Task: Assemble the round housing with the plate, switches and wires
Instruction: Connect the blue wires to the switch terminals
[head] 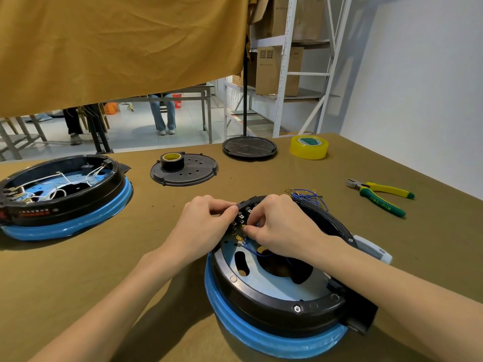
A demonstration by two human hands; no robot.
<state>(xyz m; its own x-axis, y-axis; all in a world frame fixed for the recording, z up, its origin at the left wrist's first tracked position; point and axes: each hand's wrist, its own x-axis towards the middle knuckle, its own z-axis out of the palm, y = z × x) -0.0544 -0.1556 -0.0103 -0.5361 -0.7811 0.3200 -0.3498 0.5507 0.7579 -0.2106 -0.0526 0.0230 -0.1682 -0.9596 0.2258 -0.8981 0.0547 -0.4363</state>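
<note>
A round black housing (274, 301) with a blue band and a pale metal plate (261, 280) inside sits in front of me. At its far rim is a row of switch terminals (239, 223) with brass connectors. My left hand (206, 223) grips the housing's far rim by the switches. My right hand (277, 226) pinches a blue wire (257, 253) with a connector at the terminals. A loose bundle of blue wires (307, 195) lies just behind the housing.
A second housing (60, 197) with white wires stands at the left. Behind lie a black cover (193, 171) carrying a tape roll (171, 160), another black disc (249, 147), yellow tape (309, 147) and pliers (381, 195) at the right.
</note>
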